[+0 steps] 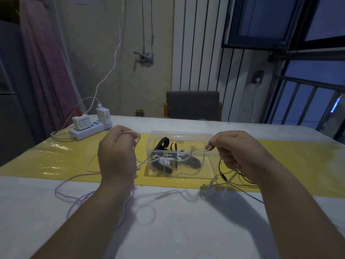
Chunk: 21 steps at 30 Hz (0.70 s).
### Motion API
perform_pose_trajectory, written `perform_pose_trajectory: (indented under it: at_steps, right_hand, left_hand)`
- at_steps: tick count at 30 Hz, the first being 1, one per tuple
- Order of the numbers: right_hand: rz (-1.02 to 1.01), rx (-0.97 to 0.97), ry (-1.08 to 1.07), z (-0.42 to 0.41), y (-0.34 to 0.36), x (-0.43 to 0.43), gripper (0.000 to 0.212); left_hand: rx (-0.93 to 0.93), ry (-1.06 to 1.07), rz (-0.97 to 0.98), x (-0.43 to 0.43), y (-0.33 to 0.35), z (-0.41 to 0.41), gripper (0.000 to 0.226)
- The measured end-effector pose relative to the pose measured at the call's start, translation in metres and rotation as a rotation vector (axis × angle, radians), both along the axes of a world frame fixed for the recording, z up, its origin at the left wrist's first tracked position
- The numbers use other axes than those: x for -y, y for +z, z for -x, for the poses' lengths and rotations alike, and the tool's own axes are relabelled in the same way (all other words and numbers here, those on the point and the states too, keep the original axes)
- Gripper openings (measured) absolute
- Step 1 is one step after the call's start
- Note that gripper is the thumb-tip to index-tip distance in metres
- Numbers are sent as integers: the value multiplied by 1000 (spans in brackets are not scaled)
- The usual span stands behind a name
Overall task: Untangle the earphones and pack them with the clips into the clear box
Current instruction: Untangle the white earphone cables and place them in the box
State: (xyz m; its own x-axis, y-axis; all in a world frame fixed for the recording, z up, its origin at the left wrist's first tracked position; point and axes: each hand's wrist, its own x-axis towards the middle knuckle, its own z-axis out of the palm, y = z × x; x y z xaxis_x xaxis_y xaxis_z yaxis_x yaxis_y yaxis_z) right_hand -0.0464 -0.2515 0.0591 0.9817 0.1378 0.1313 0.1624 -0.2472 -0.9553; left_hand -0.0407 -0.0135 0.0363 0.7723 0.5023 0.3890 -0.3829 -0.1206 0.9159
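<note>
The left hand (pixel 116 156) curls its fingers around one end of the white earphone cable (pixel 165 161). The right hand (pixel 242 156) pinches the other end between thumb and fingertips. The cable sags between the fingers across the clear box (pixel 186 134), which holds the black clips (pixel 162 144). The purple cable (pixel 82 200) lies below the left fingers and the black cable (pixel 220 166) hangs below the right fingers.
</note>
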Motion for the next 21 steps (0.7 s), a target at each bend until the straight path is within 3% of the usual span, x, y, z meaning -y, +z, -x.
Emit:
perform_pose_trajectory:
  at_steps: [3, 5, 7, 10, 12, 16, 19, 21]
  right_hand:
    - [-23, -16, -46, -1, 0, 0, 34]
    - [-46, -27, -62, -1, 0, 0, 31]
    - [-50, -33, -60, -1, 0, 0, 29]
    - [-28, -33, -25, -1, -1, -3, 28]
    - [-10, -29, 1, 0, -1, -6, 29]
    - [23, -23, 71, 1, -2, -12, 31]
    - [12, -18, 116, 2, -3, -17, 25]
    - [12, -15, 136, 2, -4, -19, 23]
  left_hand:
    - [-272, 21, 32, -1, -1, -7, 33]
    - [-359, -15, 46, -2, -4, -10, 41]
    - [-327, -24, 0, -3, -8, -12, 41]
    - [-222, 77, -239, -4, -12, -11, 36]
    - [-50, 87, -367, 3, -13, -5, 30]
    - [224, -220, -559, 21, -10, 10, 23]
    - [187, -424, -688, 28, -19, 7, 43]
    - [139, -406, -817, 32, -26, 3, 46]
